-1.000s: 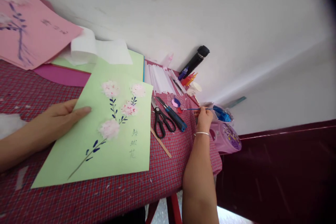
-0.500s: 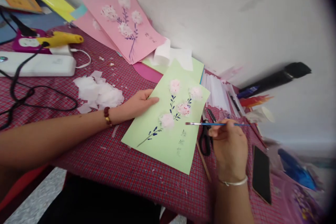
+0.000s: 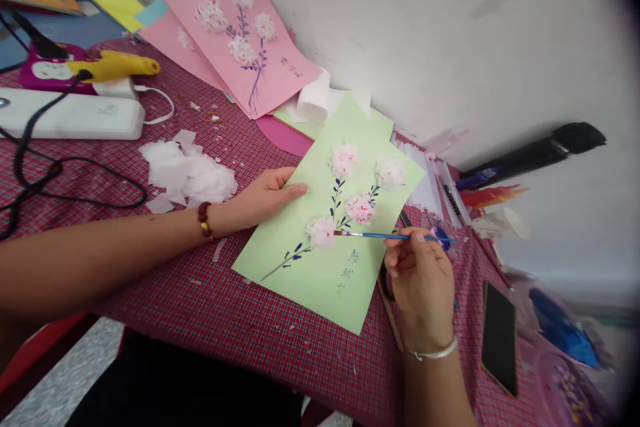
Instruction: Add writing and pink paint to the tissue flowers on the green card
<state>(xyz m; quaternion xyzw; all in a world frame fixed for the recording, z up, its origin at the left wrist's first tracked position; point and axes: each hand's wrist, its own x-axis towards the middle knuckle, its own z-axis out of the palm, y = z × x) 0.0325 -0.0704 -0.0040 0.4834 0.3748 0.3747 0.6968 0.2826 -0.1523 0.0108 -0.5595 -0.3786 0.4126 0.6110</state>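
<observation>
My left hand (image 3: 273, 197) grips the left edge of a sheet of green paper (image 3: 300, 293), thumb on top and the other fingers behind it. The sheet is tilted up off the table and carries pale pink puffy flowers, dark blue leaves, a thin stem and small written characters. A blue-handled paintbrush (image 3: 375, 235) is pinched in my right hand (image 3: 423, 273). Its bristles reach the lowest flower (image 3: 321, 232), at its right side. Partly hidden behind my right hand lie black scissors (image 3: 386, 280).
Torn white tissue (image 3: 187, 173) lies piled on the checked tablecloth (image 3: 240, 320). Behind are pink flower pictures (image 3: 280, 67) and a white paper roll (image 3: 314, 99). A power strip (image 3: 70, 113), yellow glue gun (image 3: 115, 65) and black cords sit left. A phone (image 3: 500, 337) lies right.
My right hand has moved left, bringing the brush tip from beside the lowest flower onto it. The green sheet's upper right part has shifted slightly right.
</observation>
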